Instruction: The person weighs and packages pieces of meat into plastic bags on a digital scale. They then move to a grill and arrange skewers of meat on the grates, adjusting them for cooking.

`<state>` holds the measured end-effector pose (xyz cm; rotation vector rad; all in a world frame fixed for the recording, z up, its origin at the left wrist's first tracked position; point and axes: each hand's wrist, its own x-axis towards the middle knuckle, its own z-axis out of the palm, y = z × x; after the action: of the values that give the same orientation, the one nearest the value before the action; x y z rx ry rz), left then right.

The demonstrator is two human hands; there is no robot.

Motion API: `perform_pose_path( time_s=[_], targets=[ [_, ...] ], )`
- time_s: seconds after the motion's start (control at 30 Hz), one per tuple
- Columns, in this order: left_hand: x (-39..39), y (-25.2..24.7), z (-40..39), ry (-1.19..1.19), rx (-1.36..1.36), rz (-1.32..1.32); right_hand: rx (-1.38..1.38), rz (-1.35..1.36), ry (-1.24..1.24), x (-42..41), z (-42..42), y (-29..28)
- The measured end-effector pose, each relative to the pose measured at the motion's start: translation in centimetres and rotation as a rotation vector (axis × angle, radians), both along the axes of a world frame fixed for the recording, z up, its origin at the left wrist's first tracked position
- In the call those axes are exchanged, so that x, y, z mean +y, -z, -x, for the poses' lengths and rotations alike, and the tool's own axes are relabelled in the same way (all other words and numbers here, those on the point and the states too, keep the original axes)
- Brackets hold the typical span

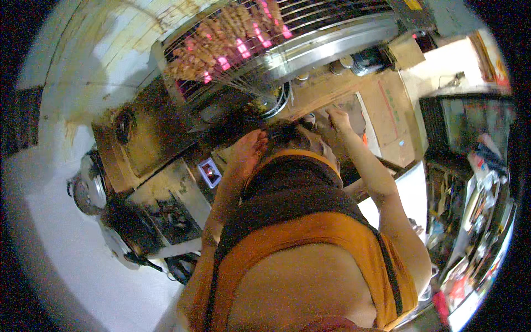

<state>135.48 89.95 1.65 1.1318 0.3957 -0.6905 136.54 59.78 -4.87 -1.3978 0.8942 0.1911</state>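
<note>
My left hand [251, 146] hangs at the left of my waist, beside my dark apron [290, 182], with its fingers loosely bent and nothing visible in them. To the right, my right hand [339, 119] is curled over brown cardboard, its fingertips turned away, so I cannot tell whether it holds something. Ahead of both hands, meat skewers [224, 35] lie side by side across the left part of a grill [332, 45]. Their thin sticks [249, 85] reach over the grill's near edge. Pink glowing spots [242, 48] show among the skewers.
Cardboard [390, 116] covers the surface at right, with small containers [346, 61] along the grill. A phone-like device [209, 172] with a lit screen lies near my left forearm. Metal pot lids [89, 182] and a stove burner [172, 216] are at left. Cluttered shelves [468, 199] stand at right.
</note>
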Motion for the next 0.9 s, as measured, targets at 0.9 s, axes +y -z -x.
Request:
perform_pose_path(
  time_s=[0.9],
  targets=[
    [-1.2, 3.0, -4.3, 0.363, 0.268, -0.280, -0.119, -0.276, 0.184, 10.8, 1.0, 17.0]
  ],
)
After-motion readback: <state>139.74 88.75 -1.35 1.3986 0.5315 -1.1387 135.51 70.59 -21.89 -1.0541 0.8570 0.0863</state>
